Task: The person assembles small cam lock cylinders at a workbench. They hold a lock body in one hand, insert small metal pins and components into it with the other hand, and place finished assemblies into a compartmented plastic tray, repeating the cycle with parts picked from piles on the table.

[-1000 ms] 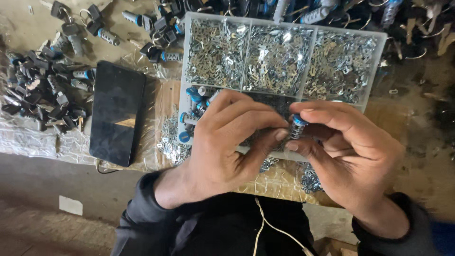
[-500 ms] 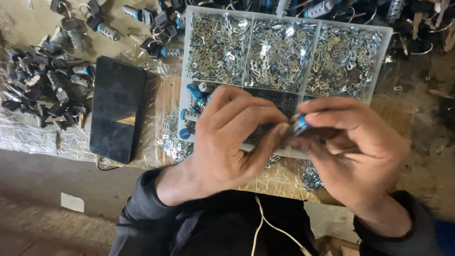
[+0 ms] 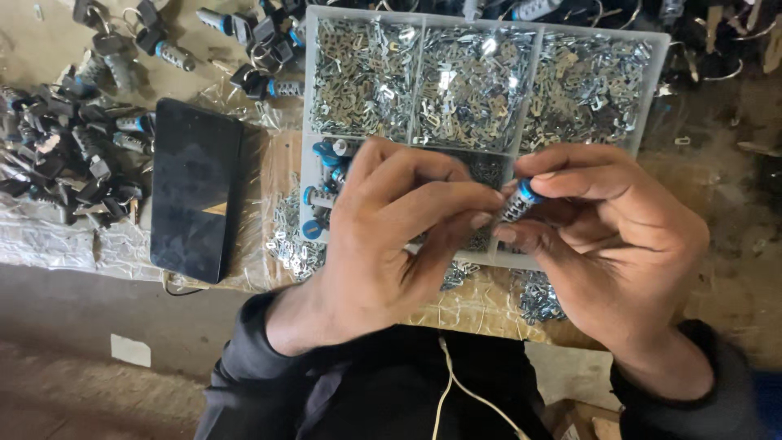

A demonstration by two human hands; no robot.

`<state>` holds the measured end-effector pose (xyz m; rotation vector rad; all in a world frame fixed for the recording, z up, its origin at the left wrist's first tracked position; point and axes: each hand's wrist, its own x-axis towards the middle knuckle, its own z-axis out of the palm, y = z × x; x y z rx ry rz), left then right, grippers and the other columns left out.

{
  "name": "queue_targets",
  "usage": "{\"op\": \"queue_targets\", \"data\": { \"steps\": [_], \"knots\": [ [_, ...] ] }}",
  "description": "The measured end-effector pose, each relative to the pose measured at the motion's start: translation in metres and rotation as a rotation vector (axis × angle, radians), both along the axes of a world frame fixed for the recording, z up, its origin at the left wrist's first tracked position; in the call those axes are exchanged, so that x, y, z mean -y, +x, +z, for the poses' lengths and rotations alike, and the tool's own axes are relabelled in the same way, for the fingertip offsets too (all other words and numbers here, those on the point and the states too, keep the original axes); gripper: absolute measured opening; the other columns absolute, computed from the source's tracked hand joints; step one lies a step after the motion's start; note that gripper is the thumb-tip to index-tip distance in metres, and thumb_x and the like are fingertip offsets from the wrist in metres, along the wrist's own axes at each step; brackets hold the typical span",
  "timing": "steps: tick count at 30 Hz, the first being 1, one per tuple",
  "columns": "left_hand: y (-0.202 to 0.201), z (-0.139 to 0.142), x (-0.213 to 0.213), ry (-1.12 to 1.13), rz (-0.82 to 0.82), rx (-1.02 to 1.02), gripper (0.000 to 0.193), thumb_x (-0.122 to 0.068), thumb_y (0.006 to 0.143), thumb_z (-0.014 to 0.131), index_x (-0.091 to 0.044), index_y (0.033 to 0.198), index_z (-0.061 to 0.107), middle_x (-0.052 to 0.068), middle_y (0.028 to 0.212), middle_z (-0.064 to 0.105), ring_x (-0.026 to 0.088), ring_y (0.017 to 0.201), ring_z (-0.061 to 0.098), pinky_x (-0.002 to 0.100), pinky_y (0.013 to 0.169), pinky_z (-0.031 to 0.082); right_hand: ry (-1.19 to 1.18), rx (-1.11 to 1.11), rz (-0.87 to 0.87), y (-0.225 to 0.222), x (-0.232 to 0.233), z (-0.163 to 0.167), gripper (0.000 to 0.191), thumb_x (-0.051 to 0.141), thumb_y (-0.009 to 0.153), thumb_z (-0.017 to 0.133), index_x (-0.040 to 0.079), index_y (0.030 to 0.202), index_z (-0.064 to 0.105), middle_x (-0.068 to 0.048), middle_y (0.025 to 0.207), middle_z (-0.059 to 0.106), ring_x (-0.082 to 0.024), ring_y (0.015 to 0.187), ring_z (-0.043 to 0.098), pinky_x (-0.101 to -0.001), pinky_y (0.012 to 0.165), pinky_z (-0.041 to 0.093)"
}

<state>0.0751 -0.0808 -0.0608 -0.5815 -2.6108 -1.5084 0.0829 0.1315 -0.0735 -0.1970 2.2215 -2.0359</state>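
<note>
Fingers [image 3: 456, 204] of both hands pinched around a small blue-capped cylinder [image 3: 518, 201], its lower end hidden.

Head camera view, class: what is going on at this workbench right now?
A person holds a small grey cylinder with a blue ring between both hands, the left hand and right hand pinching it over a clear compartment tray full of small metal pieces. A black phone lies to the left, beside a pile of dark parts.
</note>
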Motion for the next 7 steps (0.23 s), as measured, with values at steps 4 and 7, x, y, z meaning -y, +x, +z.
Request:
{"op": "queue_targets", "data": {
  "steps": [4, 7],
  "knots": [
    [0.007, -0.010, 0.004, 0.237, -0.034, 0.123, 0.023, 0.004, 0.091, 0.079, -0.007, 0.109, 0.071, 0.004, 0.108, 0.073, 0.015, 0.098, 0.068, 0.026, 0.083, 0.054, 0.027, -0.010, 0.035, 0.001, -0.001, -0.001, 0.028, -0.014, 0.090, 0.072, -0.006, 0.114, 0.060, -0.021, 0.130, 0.061, -0.022, 0.113, 0.072, -0.0299, 0.093, 0.068],
    [0.030, -0.022, 0.008, 0.256, -0.018, 0.166, 0.021, 0.003, 0.092, 0.079, -0.006, 0.111, 0.072, 0.004, 0.107, 0.075, 0.015, 0.095, 0.069, 0.026, 0.082, 0.057, -0.030, 0.017, 0.049, 0.004, 0.000, -0.001, 0.028, -0.014, 0.091, 0.071, -0.006, 0.115, 0.060, -0.021, 0.131, 0.060, -0.022, 0.114, 0.073, -0.0305, 0.094, 0.069]
  ]
}}
